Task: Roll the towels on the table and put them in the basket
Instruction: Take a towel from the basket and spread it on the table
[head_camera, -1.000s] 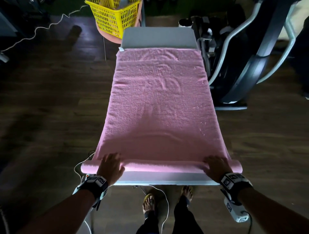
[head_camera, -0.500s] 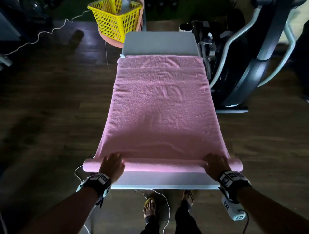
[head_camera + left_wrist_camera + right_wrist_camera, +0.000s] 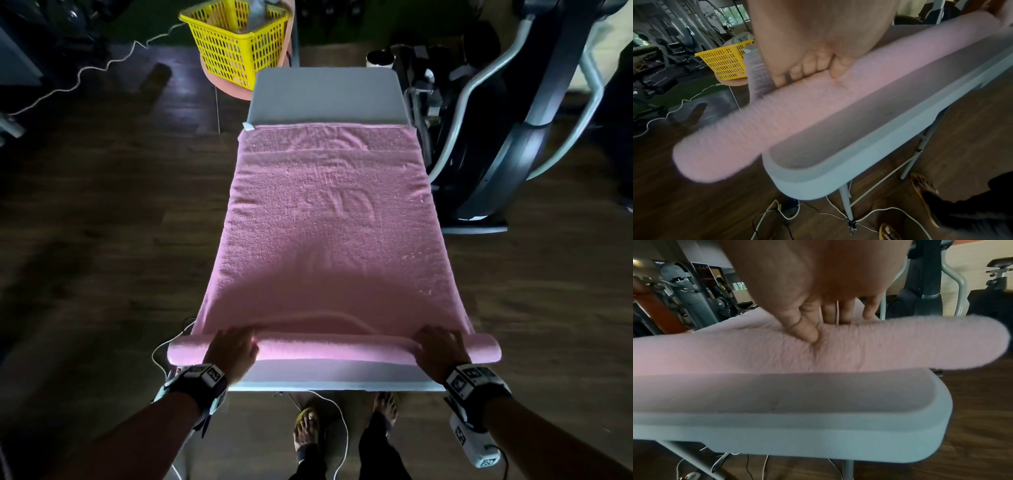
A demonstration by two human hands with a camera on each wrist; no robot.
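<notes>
A dark wood floor [image 3: 102, 240] and gym machines [image 3: 513, 137] surround the narrow grey table [image 3: 325, 99], which a pink towel [image 3: 329, 222] covers almost fully, its embossed emblem too faint to read and its near end wound into a roll overhanging both table sides. Beyond the table's far left corner sits the yellow basket [image 3: 233, 51], its top cut off. The left hand [image 3: 231, 353] and right hand [image 3: 442, 353] each curl fingers and thumb around the roll; the wristband markings are unreadable.
</notes>
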